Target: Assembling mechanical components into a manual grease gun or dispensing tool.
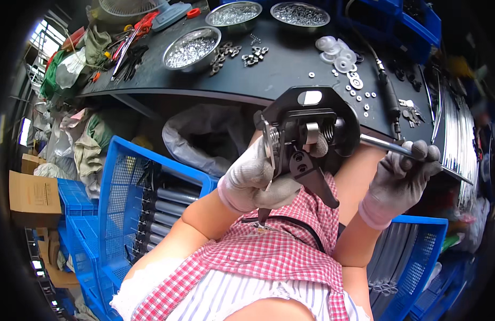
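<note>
In front of my checked apron [252,260], my gloved left hand [251,176] clasping the lower left side of a black metal assembly [341,115], a steel rod [384,144] at its right edge, my right hand [398,179] raised, fingertips pinching that rod.

No legible lettering
The cardboard box [35,193] at left bears faint print, too small to read.

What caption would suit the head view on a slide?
Gloved left hand holding a black assembly with springs, gloved right hand gripping a shiny rod.
</note>
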`<action>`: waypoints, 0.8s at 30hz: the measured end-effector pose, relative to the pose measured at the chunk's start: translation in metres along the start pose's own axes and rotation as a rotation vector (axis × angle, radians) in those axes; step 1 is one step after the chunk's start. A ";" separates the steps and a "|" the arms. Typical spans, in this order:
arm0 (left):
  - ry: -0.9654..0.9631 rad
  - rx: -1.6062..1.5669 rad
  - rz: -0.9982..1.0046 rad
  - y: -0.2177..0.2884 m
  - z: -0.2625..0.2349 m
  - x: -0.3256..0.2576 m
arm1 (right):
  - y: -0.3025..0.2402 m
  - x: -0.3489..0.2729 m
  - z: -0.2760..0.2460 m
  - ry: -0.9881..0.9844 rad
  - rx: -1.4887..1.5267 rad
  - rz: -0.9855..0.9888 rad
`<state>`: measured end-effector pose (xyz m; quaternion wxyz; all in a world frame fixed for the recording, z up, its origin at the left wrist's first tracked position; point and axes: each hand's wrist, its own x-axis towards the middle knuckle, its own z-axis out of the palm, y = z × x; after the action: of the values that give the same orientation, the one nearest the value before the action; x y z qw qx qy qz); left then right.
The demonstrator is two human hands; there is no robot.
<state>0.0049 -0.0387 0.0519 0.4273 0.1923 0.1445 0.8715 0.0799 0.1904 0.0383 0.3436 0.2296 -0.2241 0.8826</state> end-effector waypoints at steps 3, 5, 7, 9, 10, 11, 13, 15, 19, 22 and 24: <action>-0.168 -0.211 -0.024 -0.009 -0.012 -0.009 | 0.015 -0.008 0.006 0.056 -0.035 0.019; -0.260 -0.329 -0.141 -0.007 -0.019 -0.013 | 0.024 -0.011 0.010 0.014 -0.007 0.064; -0.215 -0.303 -0.158 -0.007 -0.016 -0.018 | 0.033 -0.015 0.017 0.106 0.032 0.082; -0.133 -0.248 -0.190 -0.006 -0.012 -0.023 | 0.037 -0.019 0.014 0.115 0.026 0.097; -0.116 -0.091 -0.171 -0.005 -0.012 -0.024 | 0.035 -0.019 0.012 0.072 0.093 0.147; -0.112 -0.092 -0.170 -0.007 -0.014 -0.025 | 0.035 -0.020 0.010 0.029 0.161 0.196; -0.194 -0.399 -0.263 -0.014 -0.020 -0.026 | 0.034 -0.024 0.007 0.052 0.192 0.215; -0.176 -0.389 -0.248 -0.015 -0.019 -0.029 | 0.033 -0.025 0.003 0.050 0.168 0.200; -0.133 -0.411 -0.223 -0.016 -0.025 -0.029 | 0.026 -0.028 -0.001 0.108 0.006 0.137; -0.168 -0.381 -0.214 -0.015 -0.029 -0.028 | 0.017 -0.025 -0.012 -0.077 -0.306 0.179; -0.072 -0.243 -0.229 -0.011 -0.030 -0.032 | 0.011 -0.028 -0.017 -0.052 -0.268 0.265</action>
<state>0.0166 -0.0599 0.0137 0.5489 0.1527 0.0437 0.8207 0.0865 0.1785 0.0064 0.2461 0.1729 -0.3768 0.8761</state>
